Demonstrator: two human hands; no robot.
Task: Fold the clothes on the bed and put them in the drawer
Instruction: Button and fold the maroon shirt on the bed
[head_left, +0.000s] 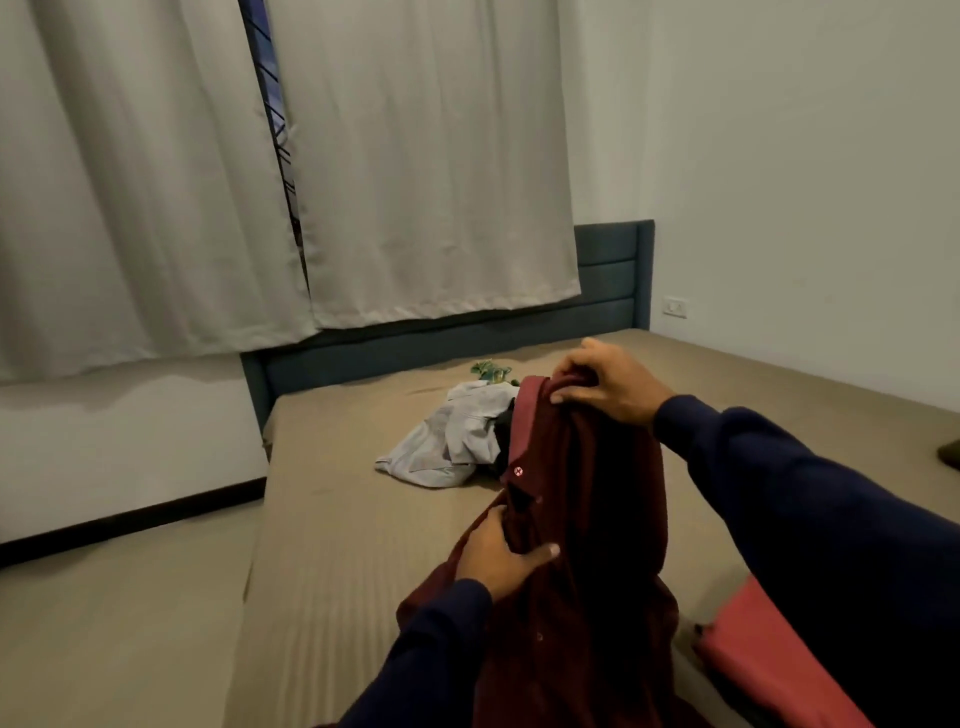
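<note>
Across the tan bed (363, 545), a dark red shirt (582, 545) hangs lifted above the sheet, with a pale grey garment (447, 441) crumpled just beyond it. At its top the right hand (608, 382) pinches the collar, while the left hand (501, 556) grips the front edge lower down. Near the headboard lies a small green cloth (491, 370).

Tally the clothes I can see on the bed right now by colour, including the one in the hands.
Maroon: 1, the shirt held up by the left hand and right hand
Light grey: 1, crumpled garment
Green patterned: 1, small piece by the headboard
Black: 1, mostly hidden piece
Pink-red: 1, flat piece at lower right
Total: 5
</note>
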